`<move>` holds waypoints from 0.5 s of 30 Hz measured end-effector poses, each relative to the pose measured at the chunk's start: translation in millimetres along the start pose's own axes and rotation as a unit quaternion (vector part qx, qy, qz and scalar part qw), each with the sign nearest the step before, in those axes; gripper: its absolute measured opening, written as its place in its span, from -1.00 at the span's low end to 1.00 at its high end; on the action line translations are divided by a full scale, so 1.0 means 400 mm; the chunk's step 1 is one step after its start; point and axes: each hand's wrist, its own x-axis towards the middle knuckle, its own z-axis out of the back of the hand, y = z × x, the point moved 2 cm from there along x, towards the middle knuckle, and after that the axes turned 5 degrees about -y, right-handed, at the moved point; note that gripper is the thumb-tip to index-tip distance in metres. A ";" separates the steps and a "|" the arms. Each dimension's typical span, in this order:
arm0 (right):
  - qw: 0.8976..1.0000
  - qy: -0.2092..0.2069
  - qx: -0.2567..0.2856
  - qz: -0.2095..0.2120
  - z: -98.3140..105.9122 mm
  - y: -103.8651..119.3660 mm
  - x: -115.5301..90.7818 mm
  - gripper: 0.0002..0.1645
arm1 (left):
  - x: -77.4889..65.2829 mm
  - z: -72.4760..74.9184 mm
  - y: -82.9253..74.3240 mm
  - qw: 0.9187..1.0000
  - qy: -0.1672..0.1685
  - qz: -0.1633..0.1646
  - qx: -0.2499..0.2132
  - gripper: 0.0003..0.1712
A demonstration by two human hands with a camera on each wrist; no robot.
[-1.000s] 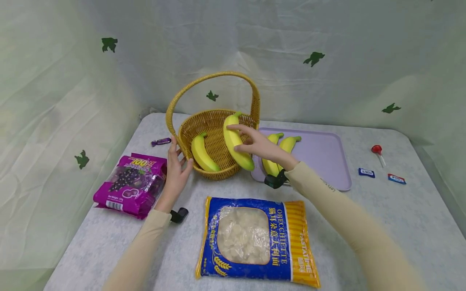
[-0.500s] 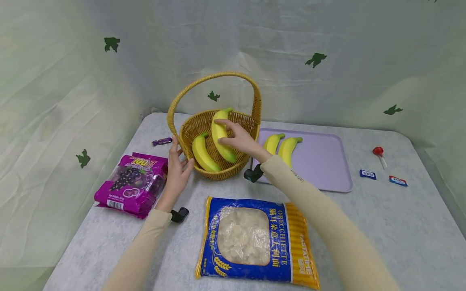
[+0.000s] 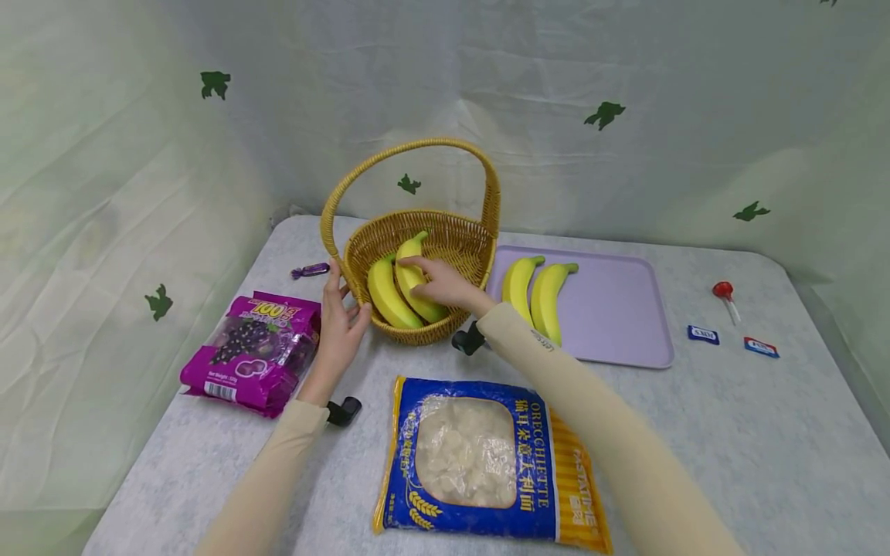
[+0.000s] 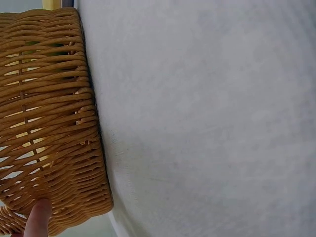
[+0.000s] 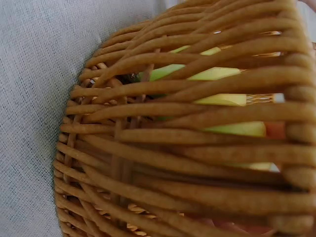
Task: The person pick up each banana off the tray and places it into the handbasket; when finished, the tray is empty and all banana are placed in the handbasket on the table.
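A wicker basket (image 3: 459, 232) with a tall arched handle stands toward the back of the table. My left hand (image 3: 337, 324) holds its left end, fingers near the handle's foot and thumb at the front; the left wrist view shows one fingertip (image 4: 38, 217) against the weave. Inside the basket my right hand (image 3: 448, 286) grips a yellow banana (image 3: 410, 270) with greenish ends. It lies right beside another banana (image 3: 389, 297). Through gaps in the basket wall (image 5: 197, 148), the right wrist view shows yellow-green pieces of banana; most of the right hand is hidden there.
Right of the basket, a lilac tray (image 3: 612, 309) bears two bananas (image 3: 549, 297). A blue-and-yellow pasta bag (image 3: 473, 463) lies in front, a purple candy bag (image 3: 253, 351) at left near a wrapped candy (image 3: 310, 270). A red lollipop (image 3: 723, 290) and two small wrapped sweets (image 3: 703, 334) lie right.
My right hand has moved left and down, carrying the banana from above the basket's right side into it beside the other one. The left hand stays on the basket.
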 end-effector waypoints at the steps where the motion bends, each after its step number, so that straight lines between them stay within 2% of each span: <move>1: 1.000 0.003 -0.003 -0.004 -0.003 0.001 0.001 -0.32 | 0.000 0.000 0.000 1.000 -0.001 -0.002 0.001 -0.14; 9: 0.998 0.020 -0.050 -0.011 -0.020 0.003 0.008 -0.35 | 0.000 -0.003 0.002 1.000 -0.008 -0.010 0.000 -0.11; 15: 0.996 0.018 -0.088 -0.017 -0.027 0.002 0.013 -0.34 | 0.000 -0.002 0.002 1.000 -0.008 -0.002 0.000 -0.10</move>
